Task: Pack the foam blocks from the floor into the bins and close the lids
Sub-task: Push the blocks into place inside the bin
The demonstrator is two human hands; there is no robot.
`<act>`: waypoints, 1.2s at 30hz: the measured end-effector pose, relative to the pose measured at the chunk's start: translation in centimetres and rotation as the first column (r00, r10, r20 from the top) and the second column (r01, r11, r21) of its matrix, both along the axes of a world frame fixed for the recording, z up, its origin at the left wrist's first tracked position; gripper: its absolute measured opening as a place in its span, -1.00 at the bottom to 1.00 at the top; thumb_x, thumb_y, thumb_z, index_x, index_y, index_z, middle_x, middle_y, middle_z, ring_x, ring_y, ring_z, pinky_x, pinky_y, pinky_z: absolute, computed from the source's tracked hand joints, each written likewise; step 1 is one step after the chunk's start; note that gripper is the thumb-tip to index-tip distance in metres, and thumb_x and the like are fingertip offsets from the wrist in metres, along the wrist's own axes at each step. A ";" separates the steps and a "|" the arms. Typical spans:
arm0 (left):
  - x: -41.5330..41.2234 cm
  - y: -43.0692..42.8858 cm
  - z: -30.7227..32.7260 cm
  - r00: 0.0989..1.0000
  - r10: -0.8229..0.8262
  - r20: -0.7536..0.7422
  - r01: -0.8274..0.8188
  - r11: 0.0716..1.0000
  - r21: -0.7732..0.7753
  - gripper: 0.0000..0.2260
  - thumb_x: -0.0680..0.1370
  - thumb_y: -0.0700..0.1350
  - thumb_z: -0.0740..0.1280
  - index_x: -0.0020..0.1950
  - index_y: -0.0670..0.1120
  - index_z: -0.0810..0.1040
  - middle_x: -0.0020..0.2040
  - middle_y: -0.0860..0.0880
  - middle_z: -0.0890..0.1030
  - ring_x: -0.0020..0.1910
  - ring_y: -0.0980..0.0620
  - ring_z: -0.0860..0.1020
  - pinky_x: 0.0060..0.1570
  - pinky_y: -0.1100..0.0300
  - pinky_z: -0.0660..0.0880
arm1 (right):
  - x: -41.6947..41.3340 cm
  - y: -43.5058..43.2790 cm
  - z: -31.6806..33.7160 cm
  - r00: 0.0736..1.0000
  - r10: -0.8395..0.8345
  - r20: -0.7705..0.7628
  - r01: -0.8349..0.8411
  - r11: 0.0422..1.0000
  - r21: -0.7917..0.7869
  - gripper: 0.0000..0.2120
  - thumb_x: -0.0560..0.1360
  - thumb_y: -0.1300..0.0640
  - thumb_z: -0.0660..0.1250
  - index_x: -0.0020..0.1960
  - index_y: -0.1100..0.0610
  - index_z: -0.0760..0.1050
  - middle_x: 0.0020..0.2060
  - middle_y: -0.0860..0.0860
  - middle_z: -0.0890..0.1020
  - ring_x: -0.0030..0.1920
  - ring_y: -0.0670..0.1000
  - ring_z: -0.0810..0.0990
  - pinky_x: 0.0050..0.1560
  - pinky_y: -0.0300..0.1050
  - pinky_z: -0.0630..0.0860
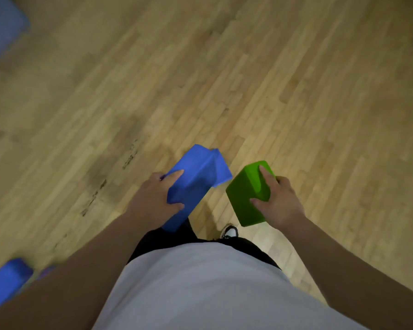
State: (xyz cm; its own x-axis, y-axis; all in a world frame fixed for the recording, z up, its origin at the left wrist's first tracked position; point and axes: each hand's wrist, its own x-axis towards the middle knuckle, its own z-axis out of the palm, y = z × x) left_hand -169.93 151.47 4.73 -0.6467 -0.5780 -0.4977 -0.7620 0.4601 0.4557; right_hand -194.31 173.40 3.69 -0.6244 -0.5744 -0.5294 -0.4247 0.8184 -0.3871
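Left hand (156, 198) clamps two stacked blue foam blocks (196, 184), carried above wood floor (224, 79). Right hand (278, 202) grips green foam block (244, 198), just beside blue pair. Another blue block (6, 281) on floor bottom-left; blurred blue object (3, 27) top-left.

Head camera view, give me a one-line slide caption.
Left hand carries blue foam blocks, right hand a green block, above the wood floor.

Blue rectangular foam blocks: four, namely two held together (196, 184), one lower left (6, 282), one blurred upper left (3, 27). Green rectangular foam block (246, 198): one.
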 end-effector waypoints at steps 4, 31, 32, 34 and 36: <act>7.0 -1.9 -0.2 0.969 0.246 0.032 -0.247 0.969 0.015 -0.23 0.48 0.14 0.47 0.61 0.26 0.15 0.37 0.03 0.31 0.17 0.01 0.46 0.11 0.13 0.44 | 2.4 -9.6 -0.2 0.964 0.265 0.004 -0.265 0.964 -0.008 -0.11 0.45 -0.21 0.42 0.56 -0.41 -0.11 0.36 0.03 0.27 0.32 0.15 0.42 0.25 0.16 0.51; 39.2 -34.1 1.7 0.364 0.928 -0.080 -0.925 0.370 0.086 -0.26 0.48 0.11 0.46 0.57 0.32 0.16 0.29 0.14 0.29 0.14 0.06 0.46 0.06 0.05 0.56 | 36.1 -68.5 4.0 0.413 0.909 -0.058 -0.910 0.410 -0.055 -0.13 0.53 -0.18 0.38 0.60 -0.33 -0.15 0.43 0.07 0.23 0.39 0.17 0.36 0.36 0.13 0.43; 40.2 -35.3 1.8 0.337 0.937 -0.087 -0.935 0.344 0.083 -0.26 0.49 0.11 0.45 0.57 0.32 0.15 0.28 0.15 0.29 0.12 0.07 0.47 0.04 0.05 0.56 | 37.5 -70.4 4.0 0.395 0.917 -0.055 -0.918 0.391 -0.072 -0.14 0.53 -0.17 0.38 0.60 -0.34 -0.14 0.43 0.06 0.23 0.39 0.16 0.36 0.35 0.14 0.44; 42.2 -38.2 1.7 0.286 0.954 -0.088 -0.953 0.293 0.075 -0.26 0.49 0.11 0.45 0.57 0.33 0.15 0.29 0.14 0.30 0.12 0.07 0.47 0.05 0.04 0.57 | 40.2 -74.4 3.7 0.358 0.932 -0.053 -0.931 0.352 -0.097 -0.14 0.52 -0.17 0.38 0.60 -0.33 -0.13 0.41 0.05 0.23 0.38 0.14 0.36 0.34 0.14 0.45; 44.2 -41.7 1.7 0.237 0.968 -0.078 -0.968 0.243 0.064 -0.26 0.50 0.11 0.45 0.57 0.34 0.15 0.31 0.14 0.30 0.13 0.08 0.46 0.07 0.07 0.54 | 42.7 -78.5 3.3 0.320 0.946 -0.057 -0.943 0.311 -0.121 -0.15 0.52 -0.16 0.38 0.60 -0.32 -0.11 0.40 0.04 0.25 0.35 0.12 0.37 0.30 0.11 0.46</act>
State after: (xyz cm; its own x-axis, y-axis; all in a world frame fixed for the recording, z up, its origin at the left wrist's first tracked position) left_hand -125.74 109.77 6.39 0.3656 -0.7963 -0.4819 -0.5895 -0.5988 0.5422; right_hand -151.66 94.89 6.95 0.3929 -0.8182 -0.4196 -0.8699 -0.1829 -0.4580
